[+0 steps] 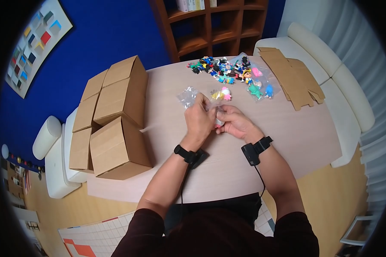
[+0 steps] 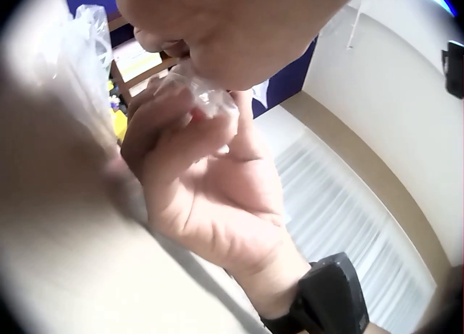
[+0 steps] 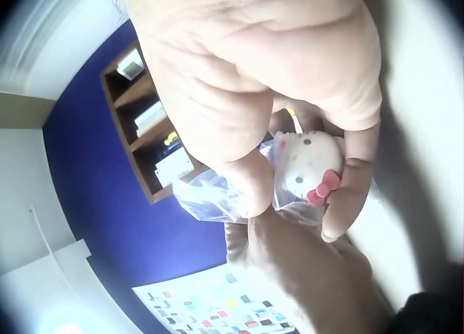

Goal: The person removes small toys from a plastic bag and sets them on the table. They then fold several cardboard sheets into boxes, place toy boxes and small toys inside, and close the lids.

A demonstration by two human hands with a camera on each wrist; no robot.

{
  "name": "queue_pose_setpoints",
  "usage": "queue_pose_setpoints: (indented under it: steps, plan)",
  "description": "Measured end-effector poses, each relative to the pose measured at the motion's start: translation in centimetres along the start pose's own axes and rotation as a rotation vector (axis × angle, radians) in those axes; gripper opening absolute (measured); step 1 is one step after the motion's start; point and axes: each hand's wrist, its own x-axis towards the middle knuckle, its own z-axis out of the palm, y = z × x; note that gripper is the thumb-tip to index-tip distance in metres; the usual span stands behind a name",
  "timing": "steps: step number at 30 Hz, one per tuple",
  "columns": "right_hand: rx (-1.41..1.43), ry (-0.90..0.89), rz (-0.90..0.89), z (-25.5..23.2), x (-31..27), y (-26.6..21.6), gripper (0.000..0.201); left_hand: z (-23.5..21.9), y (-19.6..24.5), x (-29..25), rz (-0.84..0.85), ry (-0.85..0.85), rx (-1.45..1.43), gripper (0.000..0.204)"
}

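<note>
A white cat-head figure with a red bow [image 3: 313, 164] sits partly inside a clear plastic bag [image 3: 210, 196], as the right wrist view shows. My right hand [image 1: 236, 123] grips the figure through the plastic, thumb on one side and fingers round the other. Close against it, my left hand [image 1: 198, 122] pinches the bag; its fingertips are largely hidden in the head view. Just beyond the hands, another clear bag [image 1: 188, 97] lies on the table. A yellow figure [image 1: 217, 95] and a pink-and-white figure [image 1: 226, 93] lie beside it.
Cardboard boxes [image 1: 122, 147] stand along the table's left side. At the far edge lies a pile of small colourful figures [image 1: 221, 68], with bagged figures [image 1: 255, 91] to its right. Flattened cardboard [image 1: 291, 77] lies at the right edge of the table [image 1: 287, 141].
</note>
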Motion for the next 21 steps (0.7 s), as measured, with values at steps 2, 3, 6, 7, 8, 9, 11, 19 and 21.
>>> queue_pose_setpoints:
  steps: [2, 3, 6, 7, 8, 9, 11, 19, 21]
  plan:
    - [-0.054, 0.058, 0.017, 0.0, 0.0, -0.4, 0.035, -1.0, 0.1, 0.9, -0.099, 0.023, -0.027, 0.028]
    - [-0.084, 0.127, 0.022, -0.1, -0.1, -0.8, 0.032, -1.2, -0.6, 1.3, -0.109, 0.053, 0.044, 0.033]
    - [-0.252, 0.373, 0.006, 0.0, -0.8, -2.2, 0.025, -2.8, -1.0, 2.5, -0.312, -0.086, 0.285, 0.073]
    - [-0.322, 0.461, -0.006, -0.1, -0.9, -2.7, 0.023, -2.8, -1.4, 2.4, -0.276, -0.067, 0.345, 0.079]
    - [-0.382, 0.530, -0.027, -0.5, -0.7, -2.8, 0.029, -2.7, -1.9, 2.2, -0.240, -0.050, 0.406, 0.085]
    - [-0.426, 0.557, -0.082, -0.6, -0.7, -2.7, 0.032, -2.6, -2.2, 2.0, -0.204, -0.034, 0.467, 0.091]
    - [-0.514, 0.612, -0.195, -0.5, -0.8, -2.7, 0.038, -2.5, -2.1, 1.9, -0.219, -0.079, 0.491, 0.098]
    - [-1.402, 1.179, -0.363, -3.5, -2.6, -5.2, 0.049, -1.9, -5.8, 1.4, 0.045, -0.186, 0.567, 0.071]
    - [-1.576, 1.248, -0.364, -3.5, -3.1, -5.5, 0.050, -2.4, -5.9, 1.5, 0.032, -0.262, 0.547, 0.065]
